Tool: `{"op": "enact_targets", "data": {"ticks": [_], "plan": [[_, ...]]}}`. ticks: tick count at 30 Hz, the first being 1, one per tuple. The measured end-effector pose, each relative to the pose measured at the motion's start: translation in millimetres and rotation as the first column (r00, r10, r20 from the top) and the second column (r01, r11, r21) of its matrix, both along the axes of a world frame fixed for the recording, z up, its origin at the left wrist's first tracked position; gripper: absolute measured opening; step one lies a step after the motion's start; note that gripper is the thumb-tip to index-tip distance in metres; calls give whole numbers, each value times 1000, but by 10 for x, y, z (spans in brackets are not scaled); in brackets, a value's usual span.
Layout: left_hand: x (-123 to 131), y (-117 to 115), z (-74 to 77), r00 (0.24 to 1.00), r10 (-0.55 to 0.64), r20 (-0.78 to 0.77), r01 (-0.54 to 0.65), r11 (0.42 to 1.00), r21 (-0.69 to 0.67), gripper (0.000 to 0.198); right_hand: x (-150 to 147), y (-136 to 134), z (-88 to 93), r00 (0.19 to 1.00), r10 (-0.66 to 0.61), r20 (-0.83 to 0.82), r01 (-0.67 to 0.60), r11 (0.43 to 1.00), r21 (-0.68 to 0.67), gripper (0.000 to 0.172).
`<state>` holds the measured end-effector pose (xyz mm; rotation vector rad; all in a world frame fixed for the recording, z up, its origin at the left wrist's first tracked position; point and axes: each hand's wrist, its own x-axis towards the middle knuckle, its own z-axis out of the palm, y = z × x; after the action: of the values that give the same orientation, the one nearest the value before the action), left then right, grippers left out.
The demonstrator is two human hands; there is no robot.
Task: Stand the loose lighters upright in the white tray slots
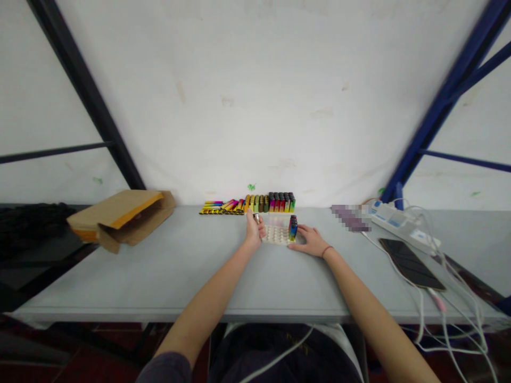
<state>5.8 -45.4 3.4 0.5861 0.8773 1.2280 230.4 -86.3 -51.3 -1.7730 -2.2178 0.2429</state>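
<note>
A clear plastic tray (275,235) with round pockets lies on the grey table (167,271) in front of me. My left hand (254,229) is closed at the tray's left edge, pinching a small lighter with a metal top (256,217). My right hand (309,239) rests at the tray's right edge, fingers curled against it. A multicoloured lighter (293,227) stands upright in the tray beside my right fingers. Behind the tray, a row of colourful lighters (275,202) stands against the wall, with several more lying flat (221,207) to the left.
An open brown cardboard box (120,218) lies at the back left. At the right are a white power strip (399,222), a dark phone (411,263) and several white cables (451,314) running off the table. Dark and blue frame bars rise on both sides.
</note>
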Motion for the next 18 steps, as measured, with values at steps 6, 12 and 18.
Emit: {"op": "enact_targets", "data": {"ticks": [6, 12, 18], "plan": [[6, 24, 8, 999, -30, -19, 30, 999, -18, 45, 6, 0, 3, 1000, 9, 1, -9, 1000, 2, 78], [7, 31, -17, 999, -27, 24, 26, 999, 36, 39, 0, 9, -1, 1000, 0, 10, 0, 1000, -5, 79], [49, 5, -56, 998, -59, -9, 59, 991, 119, 46, -4, 1, 9, 1000, -3, 6, 3, 1000, -2, 78]]}}
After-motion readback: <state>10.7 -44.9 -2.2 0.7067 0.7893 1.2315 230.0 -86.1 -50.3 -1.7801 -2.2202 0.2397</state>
